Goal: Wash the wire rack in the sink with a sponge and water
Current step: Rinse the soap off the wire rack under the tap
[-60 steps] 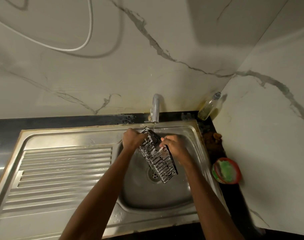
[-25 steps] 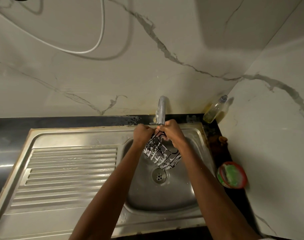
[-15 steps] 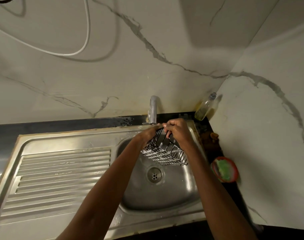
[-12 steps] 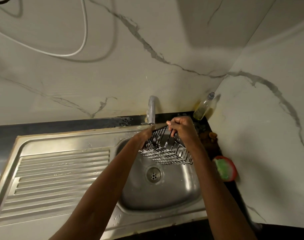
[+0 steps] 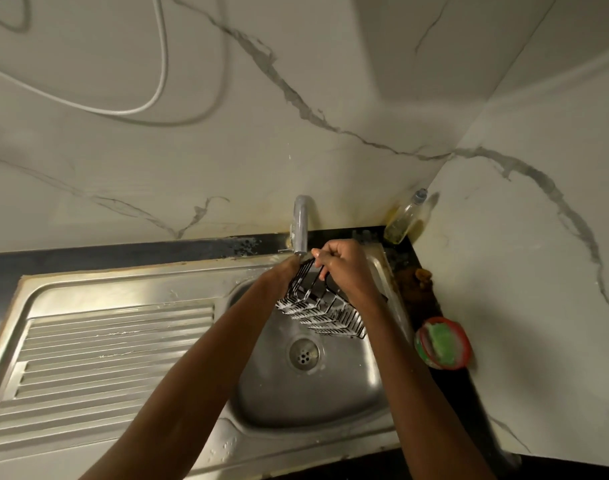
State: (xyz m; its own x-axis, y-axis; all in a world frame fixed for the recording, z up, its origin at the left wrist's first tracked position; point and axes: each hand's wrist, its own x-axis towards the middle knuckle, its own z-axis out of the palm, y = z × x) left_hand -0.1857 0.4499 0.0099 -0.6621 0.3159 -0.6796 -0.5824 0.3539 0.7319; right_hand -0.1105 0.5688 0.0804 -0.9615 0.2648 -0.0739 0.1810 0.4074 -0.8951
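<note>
Rinse step, judging by the suds: both forearms reach up from lower frame; right hand (image 5: 343,268) grips the black wire rack (image 5: 322,311) at centre, over the steel sink (image 5: 310,403). Left hand (image 5: 284,277) is behind the rack, grip unclear. Next: turn the foamy side under the chrome tap (image 5: 301,223).

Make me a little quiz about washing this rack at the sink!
1. True or false: the wire rack lies flat on the sink bottom.
2. Which hand grips the rack's top edge: A) right hand B) neither?
3. Fill in: the rack is held just below the ____.

Key: 1 false, it is held up above the drain. 2 A. 3 tap.
</note>
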